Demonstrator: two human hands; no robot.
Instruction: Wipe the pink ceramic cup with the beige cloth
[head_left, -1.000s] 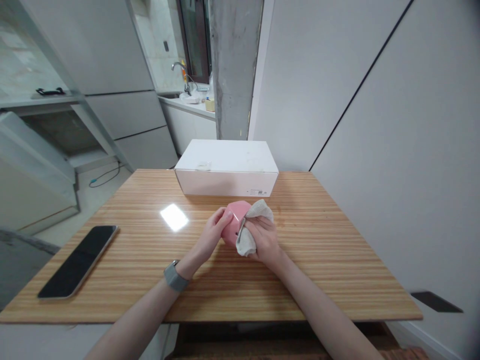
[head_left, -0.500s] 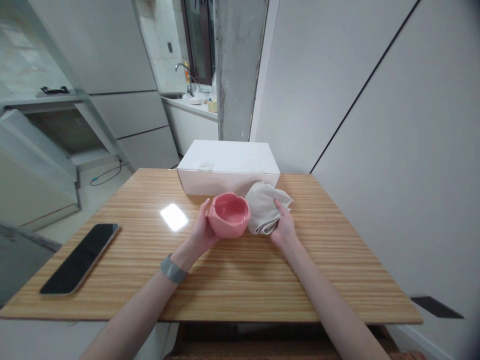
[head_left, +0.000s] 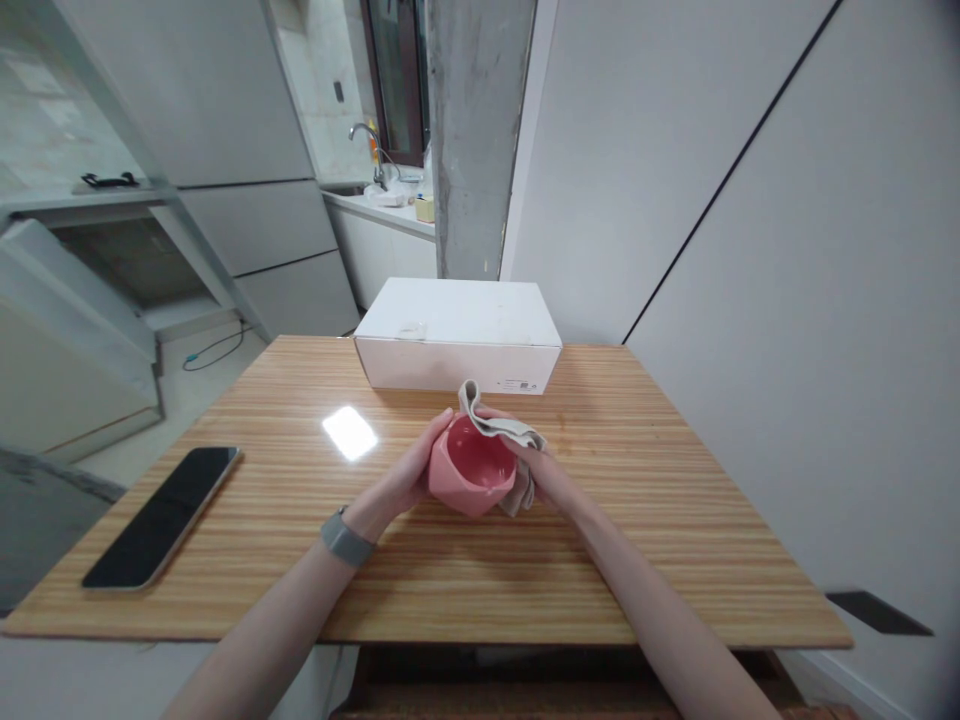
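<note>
Just in front of the white cardboard box, the faceted pink ceramic bowl sat between the two hands, its mouth tipped up and toward the person. The left hand cupped the bowl's left wall, fingers curled round its back. The right hand gripped a crumpled beige cloth against the bowl's right side, one fold lapping over the far rim. Whether the bowl rested on the striped wooden table I could not tell. A black phone lay well left of the box.
</note>
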